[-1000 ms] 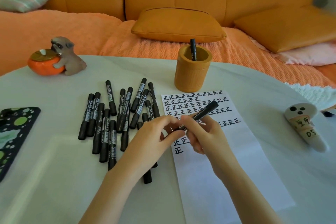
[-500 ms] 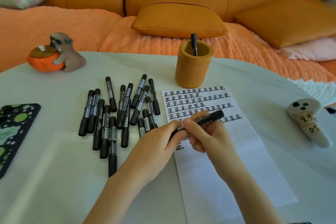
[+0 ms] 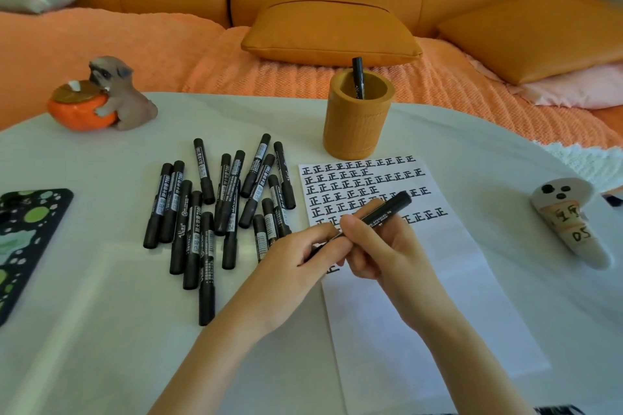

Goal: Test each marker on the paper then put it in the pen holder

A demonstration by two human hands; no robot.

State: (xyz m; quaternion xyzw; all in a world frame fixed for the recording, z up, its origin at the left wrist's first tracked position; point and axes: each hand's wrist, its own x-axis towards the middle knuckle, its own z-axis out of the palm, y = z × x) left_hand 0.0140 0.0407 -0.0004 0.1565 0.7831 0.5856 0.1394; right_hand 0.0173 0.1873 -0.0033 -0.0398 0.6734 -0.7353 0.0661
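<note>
My right hand (image 3: 381,253) grips a black marker (image 3: 387,210) by its barrel, its far end pointing up and right over the paper (image 3: 421,296). My left hand (image 3: 296,263) pinches the marker's near end, where the cap sits; the cap itself is hidden by fingers. The white paper carries rows of black test marks. Several black markers (image 3: 215,209) lie in a loose pile left of the paper. The orange pen holder (image 3: 357,121) stands behind the paper with one marker (image 3: 357,77) upright in it.
A dog-and-pumpkin figurine (image 3: 101,98) sits at the table's far left. A dark green-spotted phone case (image 3: 23,239) lies at the left edge. A white ghost-shaped object (image 3: 569,229) lies at the right. An orange sofa with cushions runs behind the table.
Both hands stay joined on the marker. The marker's far end has tilted slightly lower and more to the right. The view has shifted a little.
</note>
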